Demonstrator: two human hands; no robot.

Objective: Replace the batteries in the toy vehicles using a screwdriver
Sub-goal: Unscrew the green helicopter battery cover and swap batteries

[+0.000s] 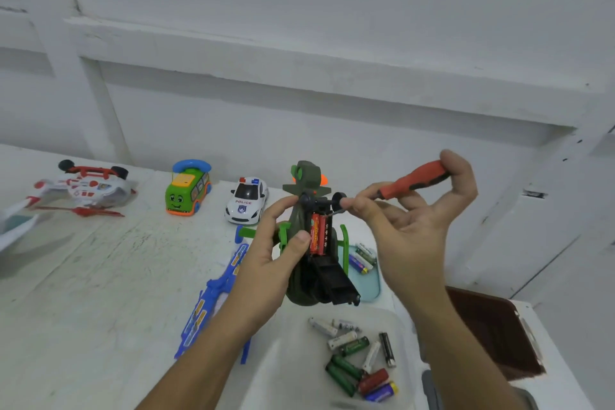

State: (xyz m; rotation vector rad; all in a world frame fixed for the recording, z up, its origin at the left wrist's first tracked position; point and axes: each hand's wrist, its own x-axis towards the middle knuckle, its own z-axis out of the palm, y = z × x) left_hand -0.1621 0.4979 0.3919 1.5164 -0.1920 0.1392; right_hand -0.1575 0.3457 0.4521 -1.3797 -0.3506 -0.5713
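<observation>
Now fingers of the left hand (266,263) clasp the green toy helicopter (306,176) above the table (100,276) while the right hand (409,236) pinches the orange screwdriver (412,178) at its red batteries (317,233), where a slipping tip might fling one away.

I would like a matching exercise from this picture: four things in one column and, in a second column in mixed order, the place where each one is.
Things
1. screwdriver
2. olive toy helicopter
3. police car
4. loose batteries

Places
A. lying in the white tray
B. held in the left hand
C. standing on its wheels on the table
D. held in the right hand

Pairs: 1-D, 2-B, 3-C, 4-A
</observation>
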